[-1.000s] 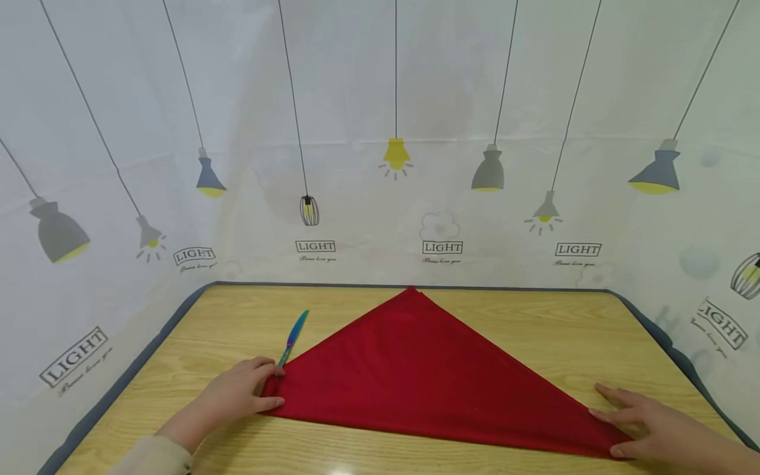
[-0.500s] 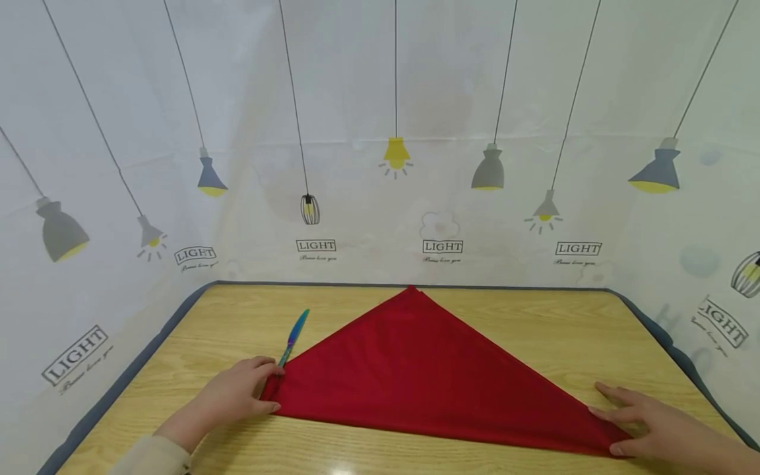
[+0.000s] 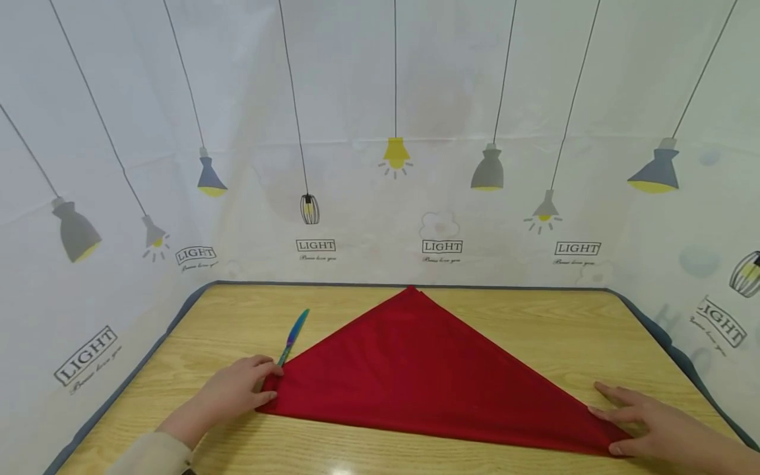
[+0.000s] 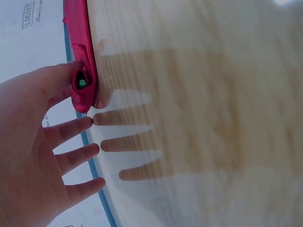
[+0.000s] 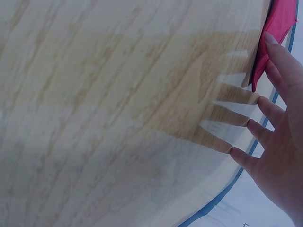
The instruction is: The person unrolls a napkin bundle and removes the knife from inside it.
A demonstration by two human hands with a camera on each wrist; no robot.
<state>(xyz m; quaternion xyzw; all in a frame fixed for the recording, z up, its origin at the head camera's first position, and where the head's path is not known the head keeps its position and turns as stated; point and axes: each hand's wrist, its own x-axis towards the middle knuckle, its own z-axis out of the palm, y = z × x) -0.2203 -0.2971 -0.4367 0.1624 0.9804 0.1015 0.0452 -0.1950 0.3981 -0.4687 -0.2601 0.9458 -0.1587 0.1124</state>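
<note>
A red cloth napkin (image 3: 410, 369), folded into a wide triangle, lies flat on the table with its peak at the far edge. My left hand (image 3: 234, 392) pinches the napkin's left corner between thumb and index finger. In the left wrist view that corner forms a loop (image 4: 84, 97), and a small green piece (image 4: 82, 83) shows inside it. A shiny blue-green table knife (image 3: 295, 333) lies beside the left slope, its lower end hidden by the hand and cloth. My right hand (image 3: 659, 422) rests on the right corner, fingers extended, thumb on the cloth (image 5: 279, 28).
The pale wooden table (image 3: 237, 316) has a dark blue border (image 3: 522, 287). White curtain walls (image 3: 350, 99) printed with hanging lamps enclose it at the back and both sides.
My left thumb has shifted slightly left and back along the napkin's left corner. The right hand, the knife and the rest of the napkin stay where they were.
</note>
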